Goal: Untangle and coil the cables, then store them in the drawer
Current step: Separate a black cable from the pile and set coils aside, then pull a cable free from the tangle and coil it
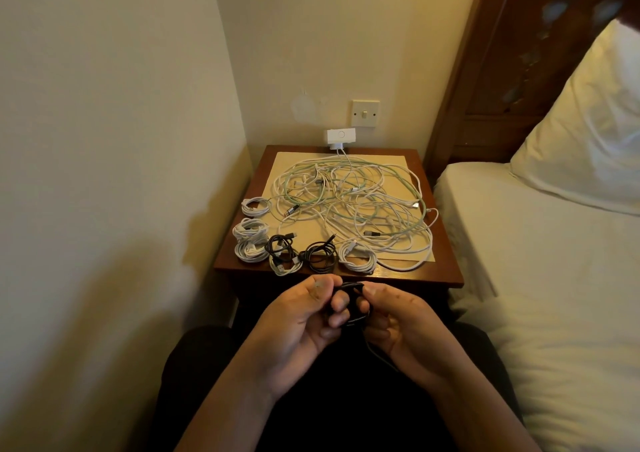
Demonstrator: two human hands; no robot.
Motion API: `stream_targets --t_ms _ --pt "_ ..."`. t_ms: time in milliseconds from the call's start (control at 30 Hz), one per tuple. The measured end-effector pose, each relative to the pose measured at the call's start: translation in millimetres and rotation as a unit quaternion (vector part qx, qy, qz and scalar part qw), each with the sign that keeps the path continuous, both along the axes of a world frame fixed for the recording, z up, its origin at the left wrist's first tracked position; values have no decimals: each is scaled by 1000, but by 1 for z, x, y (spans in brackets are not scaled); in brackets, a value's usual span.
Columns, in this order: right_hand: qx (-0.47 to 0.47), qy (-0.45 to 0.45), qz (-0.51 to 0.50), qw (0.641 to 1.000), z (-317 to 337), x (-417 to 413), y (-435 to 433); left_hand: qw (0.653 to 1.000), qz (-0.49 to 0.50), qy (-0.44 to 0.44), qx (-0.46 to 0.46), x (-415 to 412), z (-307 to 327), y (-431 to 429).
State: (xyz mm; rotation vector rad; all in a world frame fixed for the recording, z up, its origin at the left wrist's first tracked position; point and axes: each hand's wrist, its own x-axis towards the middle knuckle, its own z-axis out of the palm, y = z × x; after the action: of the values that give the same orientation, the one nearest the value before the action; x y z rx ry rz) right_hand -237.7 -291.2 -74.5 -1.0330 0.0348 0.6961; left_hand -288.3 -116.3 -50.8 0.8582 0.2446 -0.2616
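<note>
Both of our hands are raised close together over our dark lap, in front of the table. Our left hand has its fingers curled inward and its thumb pressed down on a small black cable wound into a loop. Our right hand pinches the loop's other side between thumb and bent fingers, and a loose strand hangs down below that hand.

Just beyond, along the near edge of the wooden nightstand, we see finished coils in a row. There is a white coil, then a black coil touching another black coil, which lies over a pale one. Three white coils are stacked up the left edge.

Farther back, a big tangle of white and pale green cables sprawls over a beige mat. One cable runs up to a white adapter at the wall, below a light switch.

To the right we see a bed with a pillow against a carved headboard.
</note>
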Motion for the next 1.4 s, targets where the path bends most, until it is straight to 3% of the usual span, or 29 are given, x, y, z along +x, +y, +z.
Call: stream_targets --t_ms 167,367,633,800,967,1100,1200,1267,1400 --pt "-12 4 -14 1000 -2 -1 0 999 -23 -21 -30 -4 -6 8" --pt "-183 -139 -52 972 4 -4 5 994 88 31 -64 9 -9 -2" --pt "-240 -201 -8 950 6 4 -8 995 6 56 -85 10 -16 12" --pt "-284 -230 -37 930 -6 18 -7 995 26 49 82 28 -26 8" --pt "-302 -268 -69 912 -7 48 -6 984 67 20 165 54 -27 9" --pt "-322 -277 -118 898 -8 84 -4 917 105 -46 381 82 -29 15" --pt "-359 -272 -139 882 -19 111 -1 880 124 -75 452 95 -30 22" --pt "-406 -286 -118 860 -30 122 1 874 126 -79 462 100 -32 24" --pt "-522 -356 -40 774 -38 137 -5 872 105 -74 472 110 -36 28"
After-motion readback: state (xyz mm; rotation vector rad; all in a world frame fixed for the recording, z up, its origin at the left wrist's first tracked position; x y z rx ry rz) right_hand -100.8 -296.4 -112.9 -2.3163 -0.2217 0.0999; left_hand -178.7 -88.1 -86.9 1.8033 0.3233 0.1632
